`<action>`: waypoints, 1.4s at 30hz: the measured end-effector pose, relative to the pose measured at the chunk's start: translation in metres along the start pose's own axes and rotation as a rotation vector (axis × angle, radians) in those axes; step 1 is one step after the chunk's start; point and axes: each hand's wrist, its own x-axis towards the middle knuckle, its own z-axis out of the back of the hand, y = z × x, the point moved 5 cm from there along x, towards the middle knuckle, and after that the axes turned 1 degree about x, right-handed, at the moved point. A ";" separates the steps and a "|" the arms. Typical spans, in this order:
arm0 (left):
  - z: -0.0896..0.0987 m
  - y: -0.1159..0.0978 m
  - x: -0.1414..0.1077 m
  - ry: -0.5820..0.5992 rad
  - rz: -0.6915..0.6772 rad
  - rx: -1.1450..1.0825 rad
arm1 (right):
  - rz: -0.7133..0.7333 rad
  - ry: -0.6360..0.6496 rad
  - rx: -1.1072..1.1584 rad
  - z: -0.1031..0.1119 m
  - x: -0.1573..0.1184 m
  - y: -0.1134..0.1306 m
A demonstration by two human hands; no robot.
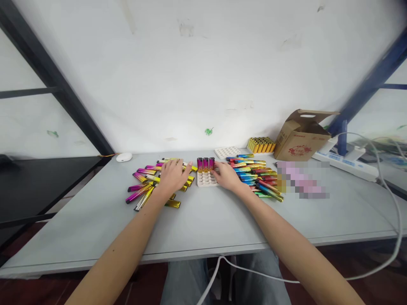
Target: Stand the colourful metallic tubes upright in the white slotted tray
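My left hand (pixel 173 176) lies over a loose pile of shiny lighters (pixel 144 171) in purple, yellow, white and gold. Its fingers are stretched out with the thumb apart, and no lighter shows in its grasp. At the right side of a white tray with round holes (pixel 203 180) is my right hand (pixel 227 176), its fingers curled. The fingertips are close beside the last of three upright purple lighters (pixel 205 164) in the tray's back row. Whether they grip a lighter or the tray edge is hidden. Beyond that hand spreads another pile of blue, red, green and gold lighters (pixel 265 176).
At the back stand a second white tray (pixel 227 152) and a tray packed with yellow lighters (pixel 262 145). A cardboard box (pixel 300 137), a power strip (pixel 346 165) and a white cable (pixel 397 203) lie to the right. A small white case (pixel 124 157) sits back left.
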 end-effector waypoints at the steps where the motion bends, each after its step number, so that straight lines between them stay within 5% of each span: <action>1: -0.001 0.008 0.001 0.012 0.071 0.024 | 0.001 0.008 -0.040 -0.001 0.000 0.000; 5: -0.009 0.022 0.002 0.104 0.174 0.077 | 0.017 0.011 -0.114 -0.002 -0.001 0.002; 11: -0.006 0.017 0.003 0.085 0.134 0.093 | 0.044 0.010 -0.200 0.000 -0.003 0.005; 21: -0.009 0.049 0.017 0.070 0.075 -0.018 | 0.029 0.012 -0.252 -0.001 -0.003 0.004; 31: -0.016 0.047 0.018 0.147 0.027 0.030 | 0.055 -0.017 -0.275 -0.002 -0.002 0.005; 42: -0.014 0.050 0.021 0.048 -0.040 -0.021 | 0.025 -0.010 -0.239 0.003 -0.002 0.003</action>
